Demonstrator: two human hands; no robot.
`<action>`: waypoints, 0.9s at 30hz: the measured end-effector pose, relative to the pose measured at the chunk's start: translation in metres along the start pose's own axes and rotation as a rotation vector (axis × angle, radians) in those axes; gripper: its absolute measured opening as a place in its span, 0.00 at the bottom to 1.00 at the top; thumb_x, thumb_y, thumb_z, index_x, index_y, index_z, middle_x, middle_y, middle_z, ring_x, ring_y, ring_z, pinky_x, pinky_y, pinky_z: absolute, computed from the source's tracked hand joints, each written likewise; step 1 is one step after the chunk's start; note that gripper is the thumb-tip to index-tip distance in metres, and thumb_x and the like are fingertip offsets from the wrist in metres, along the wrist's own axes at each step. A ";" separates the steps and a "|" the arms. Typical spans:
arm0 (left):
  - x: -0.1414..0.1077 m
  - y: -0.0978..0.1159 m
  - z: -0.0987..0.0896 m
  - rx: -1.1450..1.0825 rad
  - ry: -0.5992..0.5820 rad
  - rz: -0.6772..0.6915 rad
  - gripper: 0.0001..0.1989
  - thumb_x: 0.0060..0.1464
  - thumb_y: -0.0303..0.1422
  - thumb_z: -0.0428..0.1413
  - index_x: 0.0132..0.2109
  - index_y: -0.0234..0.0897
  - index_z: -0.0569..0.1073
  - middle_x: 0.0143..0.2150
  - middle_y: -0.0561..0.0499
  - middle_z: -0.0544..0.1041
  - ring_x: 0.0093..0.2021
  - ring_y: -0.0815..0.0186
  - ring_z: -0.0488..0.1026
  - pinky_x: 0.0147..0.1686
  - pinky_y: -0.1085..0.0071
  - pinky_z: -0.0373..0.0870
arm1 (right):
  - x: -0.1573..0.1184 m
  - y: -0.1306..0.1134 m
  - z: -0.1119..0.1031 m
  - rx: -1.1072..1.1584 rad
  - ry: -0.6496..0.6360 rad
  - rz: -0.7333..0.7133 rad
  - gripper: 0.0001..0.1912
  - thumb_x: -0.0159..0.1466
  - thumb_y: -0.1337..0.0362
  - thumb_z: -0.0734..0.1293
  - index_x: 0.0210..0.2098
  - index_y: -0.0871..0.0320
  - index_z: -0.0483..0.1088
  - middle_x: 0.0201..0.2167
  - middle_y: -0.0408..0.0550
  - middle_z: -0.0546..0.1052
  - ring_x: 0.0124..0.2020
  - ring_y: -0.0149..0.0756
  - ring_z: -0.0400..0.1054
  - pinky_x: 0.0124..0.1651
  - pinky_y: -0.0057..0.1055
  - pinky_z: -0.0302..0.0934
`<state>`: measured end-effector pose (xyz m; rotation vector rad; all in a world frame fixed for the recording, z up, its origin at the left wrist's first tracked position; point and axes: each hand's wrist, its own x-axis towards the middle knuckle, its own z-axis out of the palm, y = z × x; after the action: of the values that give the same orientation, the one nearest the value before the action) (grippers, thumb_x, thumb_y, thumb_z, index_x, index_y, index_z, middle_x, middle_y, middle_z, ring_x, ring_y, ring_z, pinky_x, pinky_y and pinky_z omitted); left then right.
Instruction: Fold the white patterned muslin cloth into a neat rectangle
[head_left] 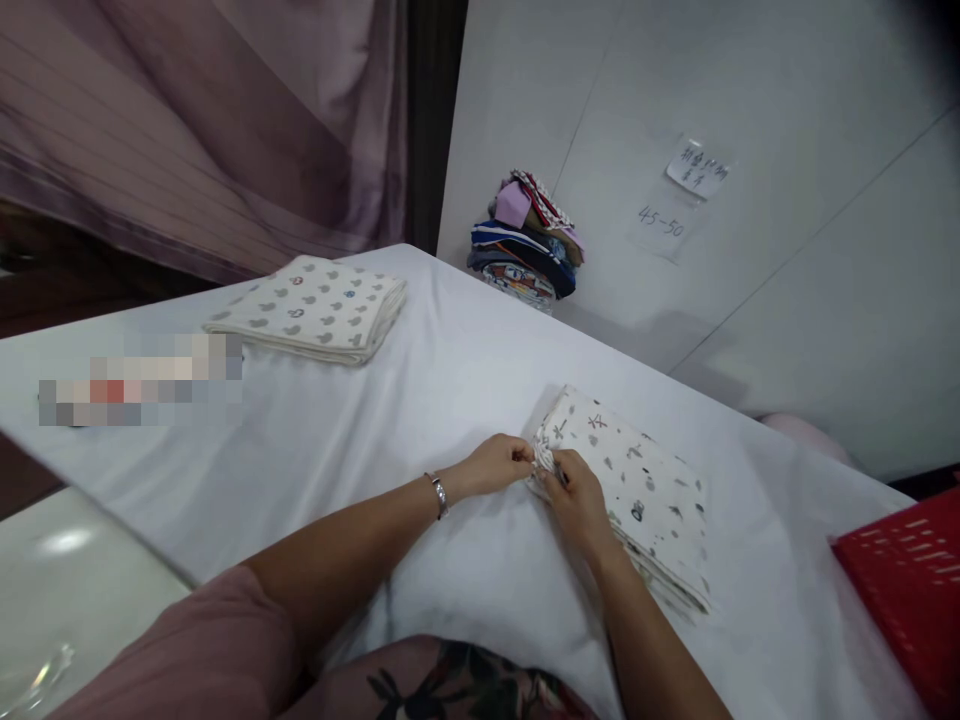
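Reaches over a white table point(465, 370). Has one folded cloth point(322, 312) lying square and seemingly finished at the left. Has a second cloth point(649, 480) right of centre, mostly folded, apparently unfinished only at the bunched end point(544, 454). Bends both arms point(352, 530) inward to meet there. Pinches the bunched end with the right hand point(581, 498); curls the left hand point(495, 464) beside it, nearly closed; cannot tell whether gripping too.

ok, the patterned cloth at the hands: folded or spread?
Folded: the patterned cloth lies as a compact rectangle on the white-covered table, layers showing along its near edge.
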<state>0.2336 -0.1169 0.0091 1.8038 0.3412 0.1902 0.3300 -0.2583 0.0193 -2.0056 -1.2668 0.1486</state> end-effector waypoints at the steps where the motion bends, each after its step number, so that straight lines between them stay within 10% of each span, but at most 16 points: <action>1: 0.000 0.000 0.000 0.007 0.002 0.007 0.09 0.44 0.34 0.52 0.30 0.33 0.72 0.24 0.55 0.68 0.25 0.71 0.62 0.25 0.76 0.57 | 0.000 0.000 0.000 0.015 0.010 0.011 0.07 0.60 0.64 0.60 0.35 0.55 0.69 0.34 0.46 0.71 0.36 0.36 0.64 0.38 0.32 0.57; 9: 0.002 0.005 -0.005 0.000 0.085 -0.164 0.09 0.40 0.32 0.52 0.29 0.33 0.74 0.26 0.53 0.72 0.27 0.68 0.66 0.27 0.75 0.59 | -0.003 -0.003 -0.025 0.015 0.132 0.028 0.06 0.61 0.65 0.58 0.33 0.56 0.66 0.28 0.43 0.68 0.30 0.34 0.61 0.32 0.30 0.55; 18: 0.001 0.008 -0.003 -0.119 0.045 -0.213 0.06 0.38 0.32 0.53 0.25 0.33 0.71 0.20 0.56 0.65 0.22 0.73 0.58 0.21 0.76 0.53 | -0.002 -0.012 -0.012 -0.312 -0.100 -0.161 0.10 0.60 0.70 0.57 0.36 0.54 0.67 0.35 0.48 0.71 0.38 0.40 0.63 0.39 0.34 0.58; 27: -0.001 0.014 -0.006 -0.092 0.034 -0.258 0.12 0.43 0.38 0.52 0.20 0.35 0.64 0.15 0.58 0.58 0.18 0.74 0.54 0.18 0.75 0.49 | -0.002 -0.007 -0.014 -0.114 -0.105 -0.112 0.11 0.58 0.69 0.60 0.38 0.53 0.70 0.37 0.47 0.73 0.40 0.39 0.65 0.43 0.35 0.60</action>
<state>0.2325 -0.1150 0.0243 1.6493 0.5764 0.0543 0.3301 -0.2657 0.0334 -2.0394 -1.4797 0.1317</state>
